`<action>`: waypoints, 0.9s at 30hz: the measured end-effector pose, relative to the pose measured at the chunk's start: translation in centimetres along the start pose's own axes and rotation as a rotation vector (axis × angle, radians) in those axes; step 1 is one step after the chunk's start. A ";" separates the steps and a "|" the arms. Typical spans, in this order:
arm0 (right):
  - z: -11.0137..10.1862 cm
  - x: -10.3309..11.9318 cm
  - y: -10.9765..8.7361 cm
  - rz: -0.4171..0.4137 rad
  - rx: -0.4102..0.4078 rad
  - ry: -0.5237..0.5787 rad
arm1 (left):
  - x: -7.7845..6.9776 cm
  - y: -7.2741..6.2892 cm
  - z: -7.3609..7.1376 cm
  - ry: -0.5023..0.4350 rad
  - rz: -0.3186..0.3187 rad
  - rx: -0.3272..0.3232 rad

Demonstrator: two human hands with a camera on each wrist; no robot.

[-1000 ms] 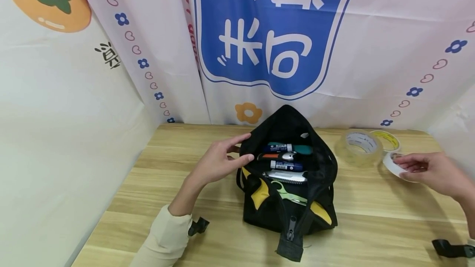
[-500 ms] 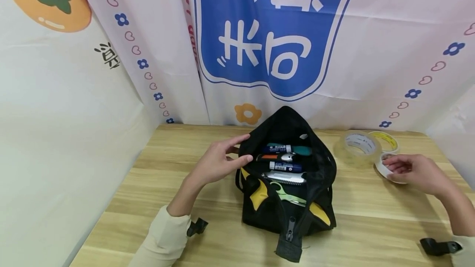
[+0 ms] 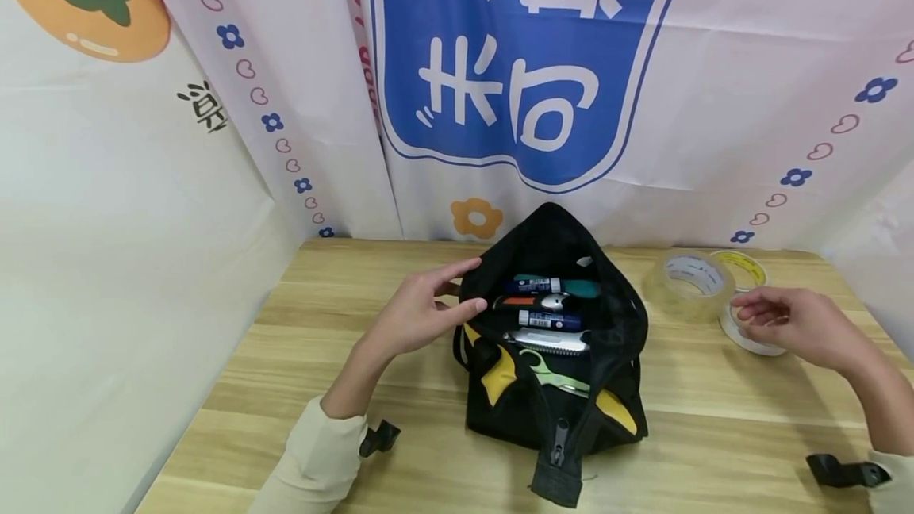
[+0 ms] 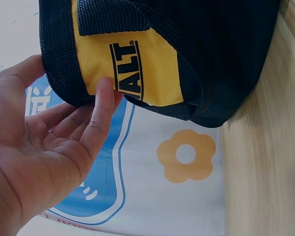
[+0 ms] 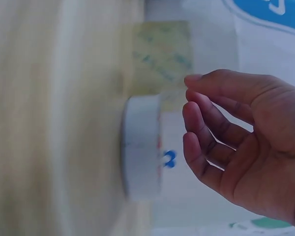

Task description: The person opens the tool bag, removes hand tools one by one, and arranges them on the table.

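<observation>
A black and yellow tool bag (image 3: pixel 493 427) stands unzipped on the table. Inside it lie two dark blue glue sticks (image 3: pixel 550 320), an orange-and-black handle (image 3: pixel 531 302), a silver utility knife (image 3: pixel 550 341) and green scissors (image 3: pixel 553 375). My left hand (image 3: pixel 421 308) holds the bag's left rim; in the left wrist view a fingertip rests on the yellow patch (image 4: pixel 157 69) and the thumb tip is hidden behind the rim. My right hand (image 3: pixel 807 327) hovers with loosely bent fingers beside the white tape roll (image 5: pixel 142 147), a gap between them in the right wrist view.
A wide clear tape roll (image 3: pixel 693 284) and a yellow-cored tape roll (image 3: pixel 743 266) lie near the back edge at right. A printed cloth (image 3: pixel 714 117) hangs right behind the wooden table (image 3: pixel 264 387).
My right hand shifted left with the white tape roll, set it down beside the other rolls, let go and rose slightly. My left hand and the bag stayed in place.
</observation>
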State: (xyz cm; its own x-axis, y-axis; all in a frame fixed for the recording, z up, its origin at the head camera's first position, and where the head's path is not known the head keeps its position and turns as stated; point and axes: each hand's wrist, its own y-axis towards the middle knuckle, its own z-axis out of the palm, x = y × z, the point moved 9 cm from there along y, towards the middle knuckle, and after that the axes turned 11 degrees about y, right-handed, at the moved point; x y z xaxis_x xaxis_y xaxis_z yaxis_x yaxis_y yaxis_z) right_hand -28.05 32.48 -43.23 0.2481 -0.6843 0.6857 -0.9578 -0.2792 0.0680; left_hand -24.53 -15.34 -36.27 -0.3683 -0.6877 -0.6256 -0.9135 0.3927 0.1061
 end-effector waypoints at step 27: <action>0.0 11.2 1.2 -0.176 -0.086 0.110 | -0.3 -0.2 -0.1 0.000 0.000 -0.006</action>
State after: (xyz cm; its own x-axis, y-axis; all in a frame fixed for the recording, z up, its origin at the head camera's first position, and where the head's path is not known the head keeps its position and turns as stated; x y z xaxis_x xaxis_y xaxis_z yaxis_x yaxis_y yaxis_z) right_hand -26.48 24.50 -35.47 0.3996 -0.5511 0.7326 -0.9112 -0.3260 0.2518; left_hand -24.26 -15.28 -36.05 -0.3683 -0.6878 -0.6255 -0.9145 0.3890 0.1107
